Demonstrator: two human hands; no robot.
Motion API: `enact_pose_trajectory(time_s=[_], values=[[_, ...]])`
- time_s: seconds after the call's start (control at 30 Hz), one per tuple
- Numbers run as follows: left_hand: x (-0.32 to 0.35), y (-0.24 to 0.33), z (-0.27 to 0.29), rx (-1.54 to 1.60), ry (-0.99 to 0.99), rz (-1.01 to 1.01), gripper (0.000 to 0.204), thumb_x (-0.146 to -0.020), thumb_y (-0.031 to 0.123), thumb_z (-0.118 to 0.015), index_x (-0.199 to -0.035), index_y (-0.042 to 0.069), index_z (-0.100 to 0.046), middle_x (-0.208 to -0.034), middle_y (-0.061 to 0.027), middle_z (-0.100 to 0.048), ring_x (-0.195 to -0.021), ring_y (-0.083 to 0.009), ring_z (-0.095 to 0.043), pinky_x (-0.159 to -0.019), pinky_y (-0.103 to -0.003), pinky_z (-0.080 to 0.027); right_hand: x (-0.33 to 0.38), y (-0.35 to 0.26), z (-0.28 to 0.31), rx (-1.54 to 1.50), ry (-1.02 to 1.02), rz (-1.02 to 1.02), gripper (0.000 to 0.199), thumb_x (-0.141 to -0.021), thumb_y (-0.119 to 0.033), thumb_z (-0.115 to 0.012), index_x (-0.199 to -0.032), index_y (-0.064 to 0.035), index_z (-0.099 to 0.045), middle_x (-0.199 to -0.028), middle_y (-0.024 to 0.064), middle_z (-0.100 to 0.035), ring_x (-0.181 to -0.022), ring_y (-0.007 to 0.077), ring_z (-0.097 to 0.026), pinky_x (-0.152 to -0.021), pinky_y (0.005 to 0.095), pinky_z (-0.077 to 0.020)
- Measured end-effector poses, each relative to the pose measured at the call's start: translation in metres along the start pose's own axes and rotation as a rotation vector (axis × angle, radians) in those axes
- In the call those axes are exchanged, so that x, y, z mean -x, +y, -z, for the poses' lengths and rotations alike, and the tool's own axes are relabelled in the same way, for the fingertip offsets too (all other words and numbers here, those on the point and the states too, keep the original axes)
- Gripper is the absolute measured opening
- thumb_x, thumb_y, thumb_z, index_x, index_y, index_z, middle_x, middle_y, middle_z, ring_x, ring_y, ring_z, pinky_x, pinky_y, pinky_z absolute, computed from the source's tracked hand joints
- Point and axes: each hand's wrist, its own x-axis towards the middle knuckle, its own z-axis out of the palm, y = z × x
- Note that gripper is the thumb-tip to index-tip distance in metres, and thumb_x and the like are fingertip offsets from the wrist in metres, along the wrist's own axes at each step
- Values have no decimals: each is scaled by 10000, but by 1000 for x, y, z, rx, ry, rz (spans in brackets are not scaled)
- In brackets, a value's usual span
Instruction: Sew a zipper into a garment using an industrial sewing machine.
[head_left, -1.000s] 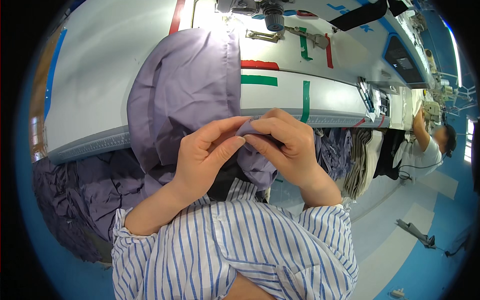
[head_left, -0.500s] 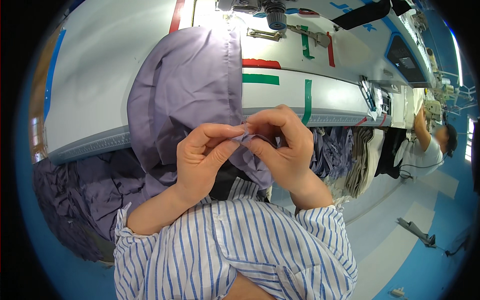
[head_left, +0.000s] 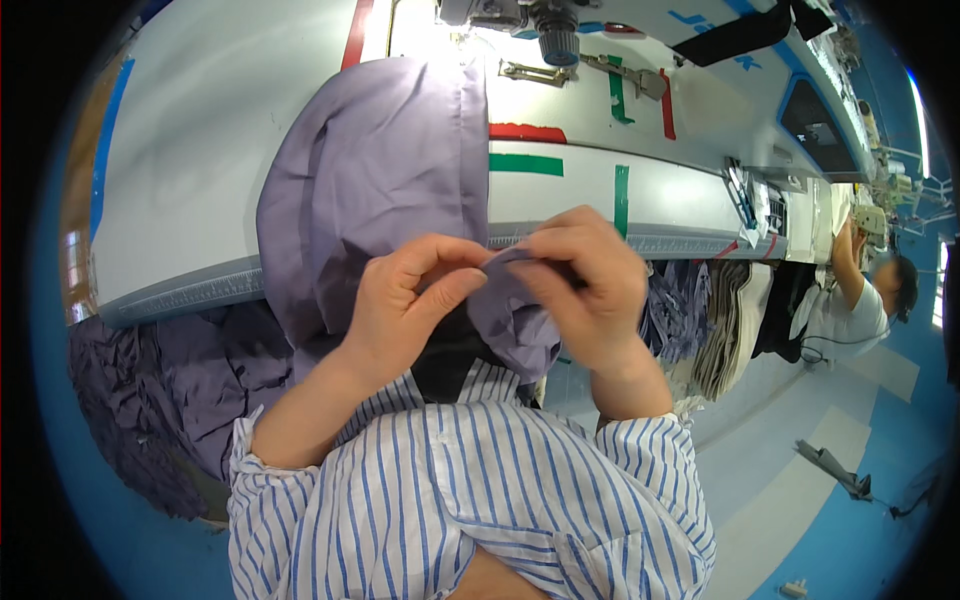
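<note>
A large piece of purple fabric (head_left: 400, 150) lies over the table, its far end beneath the sewing machine head (head_left: 510, 15), its near part hanging toward my lap. In front of me, my right hand (head_left: 590, 290) pinches a raised edge of purple fabric (head_left: 505, 310) between thumb and fingers; its fingertips are slightly blurred. Close beside that edge is my left hand (head_left: 400, 300), with thumb and forefinger tips apart. Its forefinger tip is at the fabric's edge; whether it touches is hard to tell.
A ruler strip (head_left: 190, 290) runs along the table's front edge. Crumpled purple cloth (head_left: 170, 390) hangs at left; stacked grey and beige pieces (head_left: 725, 330) hang at right. Small tools (head_left: 740, 195) lie on the right side. Another person (head_left: 850, 300) works at far right.
My right hand has moved slightly right and up with the fabric edge. My left thumb and forefinger have parted from their pinch. The loose fabric below my hands has shifted.
</note>
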Motion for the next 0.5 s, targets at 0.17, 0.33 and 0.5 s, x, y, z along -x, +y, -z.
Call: enact_pose_trajectory(time_s=[0.17,0.33,0.5], values=[[-72,5,32,-1016,-100,-607,397,-819,41,-623,-1209,103,-656,-1352,-27,-608,-1054,-219,-606,-885,-338,-523,-27,32,3,-13,-19,-189,130,-828,-12,-741,-939,-8,-673,-857,94,-663,-721,168,-638,-653,278,-504],[-137,-9,49,-1350,-284,-880,286,-808,100,-637,-1092,124,-662,-1224,35,-604,-1061,-173,-558,-839,-291,-520,-35,65,-25,2,-146,-191,152,-843,12,-749,-947,13,-638,-855,46,-641,-753,95,-572,-686,243,-481],[-135,-15,71,-1301,-457,-690,307,-778,71,-632,-1083,105,-642,-1184,2,-606,-1018,-203,-596,-845,-358,-524,-32,66,-23,10,-163,-225,164,-822,19,-760,-924,-5,-634,-876,60,-661,-736,132,-596,-678,249,-493]])
